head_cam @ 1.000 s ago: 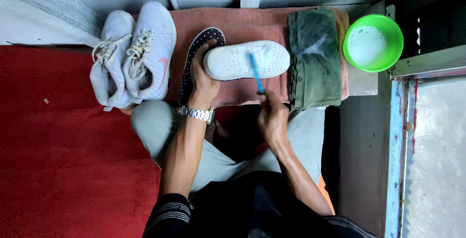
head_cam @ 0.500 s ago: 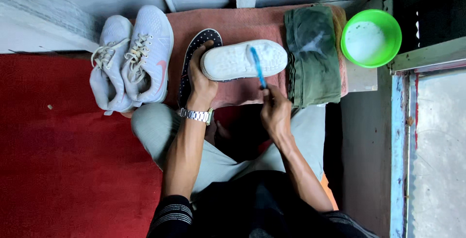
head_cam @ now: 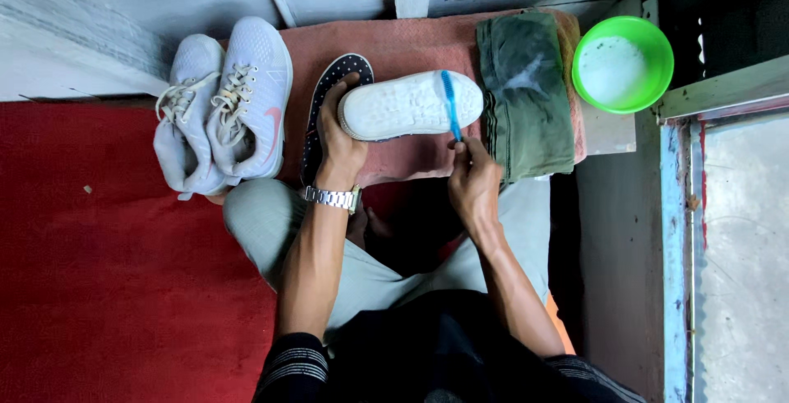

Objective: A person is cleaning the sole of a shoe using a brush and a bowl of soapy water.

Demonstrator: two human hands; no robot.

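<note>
Left hand fingers clamping white shoe sole-up; right hand fingers pinching blue toothbrush lying across sole.

No packages, labels, signs or screens show anywhere around the hands.

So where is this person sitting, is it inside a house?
Probably a doorstep or porch floor of a home. There's red carpet, a worn painted wooden wall, and a green basin of soapy water beside shoes being scrubbed.
</note>
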